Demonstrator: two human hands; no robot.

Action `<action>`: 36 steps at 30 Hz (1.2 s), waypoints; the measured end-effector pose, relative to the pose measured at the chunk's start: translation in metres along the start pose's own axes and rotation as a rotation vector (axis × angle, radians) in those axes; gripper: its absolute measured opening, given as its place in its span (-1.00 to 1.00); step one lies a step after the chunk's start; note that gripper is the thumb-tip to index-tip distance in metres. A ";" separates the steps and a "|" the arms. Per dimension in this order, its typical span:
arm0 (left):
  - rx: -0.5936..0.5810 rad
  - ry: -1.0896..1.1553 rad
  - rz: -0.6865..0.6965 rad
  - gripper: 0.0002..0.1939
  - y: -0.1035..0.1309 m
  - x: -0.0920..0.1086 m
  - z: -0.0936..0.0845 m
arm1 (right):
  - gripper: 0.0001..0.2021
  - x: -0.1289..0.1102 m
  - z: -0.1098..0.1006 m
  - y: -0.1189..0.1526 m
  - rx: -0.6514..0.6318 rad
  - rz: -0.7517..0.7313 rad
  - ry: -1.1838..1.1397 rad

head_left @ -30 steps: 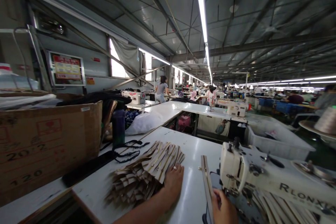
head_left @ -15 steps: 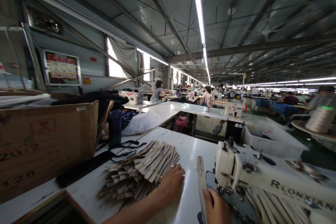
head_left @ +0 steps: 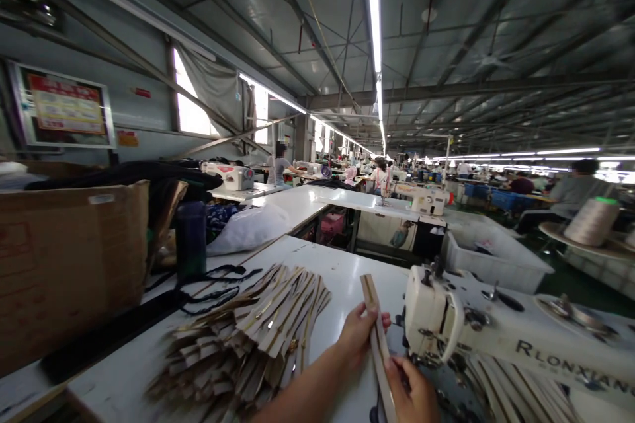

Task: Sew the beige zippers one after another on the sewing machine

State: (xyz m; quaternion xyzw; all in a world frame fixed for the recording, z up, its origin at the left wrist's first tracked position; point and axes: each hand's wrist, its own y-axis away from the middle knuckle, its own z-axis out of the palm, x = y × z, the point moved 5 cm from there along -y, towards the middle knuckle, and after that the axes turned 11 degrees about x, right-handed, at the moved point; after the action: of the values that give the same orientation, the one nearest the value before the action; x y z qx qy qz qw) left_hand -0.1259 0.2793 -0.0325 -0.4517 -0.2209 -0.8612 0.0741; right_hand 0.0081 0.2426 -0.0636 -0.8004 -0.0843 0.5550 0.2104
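A zipper strip (head_left: 376, 330) is being grasped by both hands: its upper part is being pinched between the thumb and fingers of the left hand (head_left: 358, 336), and its lower part is being gripped by the right hand (head_left: 411, 391). The strip is being held lengthwise over the white table (head_left: 342, 271), just beside the head of a sewing machine (head_left: 431, 317). To the left of the hands, a large pile of zippers (head_left: 268, 324) is being supported by the same table, and more zippers (head_left: 516, 383) are being partly hidden by the machine's arm. Beyond the pile, black straps (head_left: 213, 291) are being spread near a dark bottle (head_left: 191, 241), which is being flanked by a cardboard box (head_left: 74, 264) and a white plastic bag (head_left: 251, 228). Behind the machine, small items are being contained by a white bin (head_left: 496, 254). At the far right, a cone of thread (head_left: 592, 221) is being carried by a round stand (head_left: 558, 232).
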 end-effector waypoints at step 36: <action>-0.686 -1.186 0.873 -0.77 0.047 0.001 0.017 | -0.60 -0.009 -0.064 0.015 -0.207 -0.215 0.392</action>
State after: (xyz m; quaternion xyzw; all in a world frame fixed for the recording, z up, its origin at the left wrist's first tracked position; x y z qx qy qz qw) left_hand -0.0980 0.2452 -0.0084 -0.8759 0.2489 -0.3918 0.1313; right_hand 0.0622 0.2103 -0.0442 -0.8965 -0.1832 0.3518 0.1975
